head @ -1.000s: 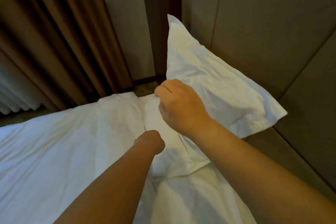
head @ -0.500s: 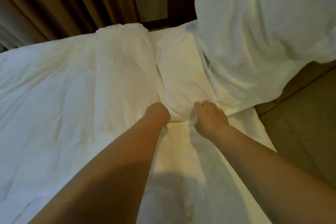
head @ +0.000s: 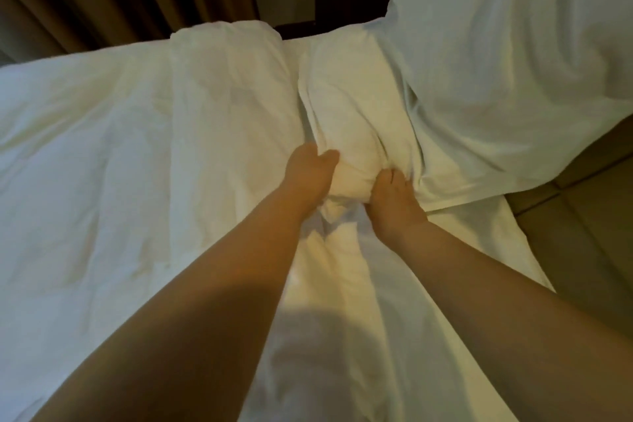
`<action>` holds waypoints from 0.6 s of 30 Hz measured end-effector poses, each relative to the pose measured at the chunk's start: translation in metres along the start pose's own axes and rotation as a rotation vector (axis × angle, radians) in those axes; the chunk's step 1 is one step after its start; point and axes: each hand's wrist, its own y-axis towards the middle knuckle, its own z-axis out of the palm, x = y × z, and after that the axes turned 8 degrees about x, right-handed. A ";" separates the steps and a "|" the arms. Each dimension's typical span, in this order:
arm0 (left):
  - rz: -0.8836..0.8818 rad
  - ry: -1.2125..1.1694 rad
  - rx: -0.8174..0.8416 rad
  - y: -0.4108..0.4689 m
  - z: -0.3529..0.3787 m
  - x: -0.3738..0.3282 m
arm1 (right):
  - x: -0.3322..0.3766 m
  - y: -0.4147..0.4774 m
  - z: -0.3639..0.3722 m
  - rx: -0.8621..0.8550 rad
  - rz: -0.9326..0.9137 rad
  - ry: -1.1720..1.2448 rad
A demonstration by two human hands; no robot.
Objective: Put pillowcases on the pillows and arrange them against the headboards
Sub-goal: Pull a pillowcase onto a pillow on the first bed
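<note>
Head view: both hands are closed on the near end of a flat pillow (head: 346, 106). The left hand (head: 308, 171) grips the corner farther from the headboard (head: 582, 216). The right hand (head: 390, 195) has its fingers dug into the bunched cloth on the side nearer it. This pillow lies on the bed sheet (head: 342, 284), one place out from the headboard. A second pillow (head: 496, 62) leans between the two, and its lower edge overlaps the flat one.

That overlap looks like the main risk. A hard lift or pull could drag the leaning pillow off the headboard and topple it. Both hands also seem to hold mostly loose fabric, so the cloth may slide over the filling and crease without moving the pillow. The duvet (head: 137, 147) touches the pillow's far side from the headboard and could get rucked up too.
</note>
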 end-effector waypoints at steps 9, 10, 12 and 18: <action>-0.099 0.227 -0.041 -0.035 -0.037 0.043 | 0.037 -0.014 0.004 0.109 -0.062 -0.066; -0.166 0.221 -0.008 -0.034 -0.039 0.047 | 0.040 -0.016 0.001 0.135 -0.050 -0.092; -0.250 0.130 0.035 -0.031 -0.043 0.046 | 0.045 -0.018 -0.007 0.178 -0.026 -0.123; -0.521 -0.036 0.216 -0.048 -0.048 0.015 | 0.049 -0.022 -0.035 0.462 0.034 -0.304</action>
